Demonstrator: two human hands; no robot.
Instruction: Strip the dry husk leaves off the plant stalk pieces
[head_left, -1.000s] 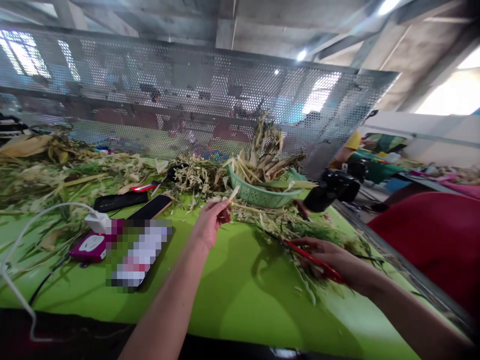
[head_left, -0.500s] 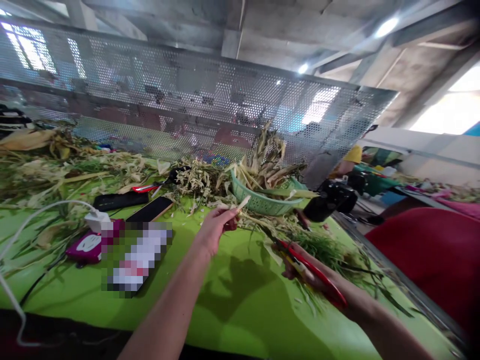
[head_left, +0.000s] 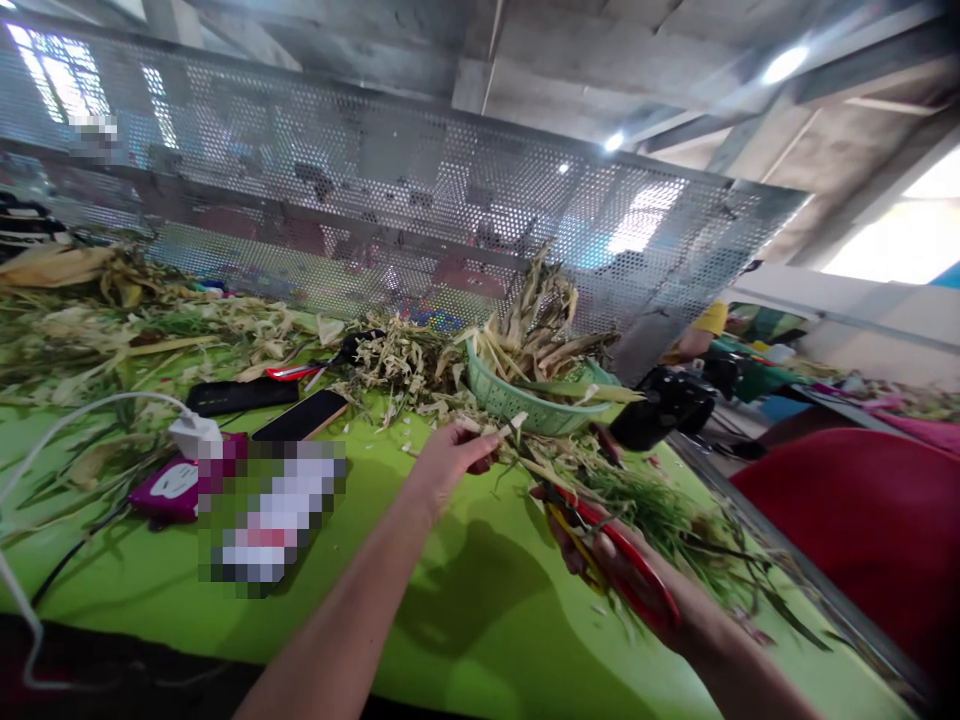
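My left hand (head_left: 454, 457) pinches a short pale piece of plant stalk (head_left: 511, 426) above the green table (head_left: 480, 610). My right hand (head_left: 600, 555) is closed on red-handled scissors (head_left: 611, 555), whose blades point up toward the stalk piece and nearly reach it. Just beyond both hands stands a pale green plastic basket (head_left: 517, 402) filled with dry husks and stalks. Green stems and trimmings (head_left: 660, 520) lie on the table to the right of the scissors.
Dry husks (head_left: 150, 330) cover the table's far left. Two dark phones (head_left: 300, 415), a magenta device (head_left: 169, 485) with a white charger and cable, and another red-handled tool (head_left: 292, 373) lie at left. A perforated metal screen (head_left: 375, 200) backs the table. Black object (head_left: 660, 410) and red seat (head_left: 855, 530) at right.
My right hand lifted the scissors off the table and swung them up toward the left hand. My left hand moved a little right with the stalk piece.
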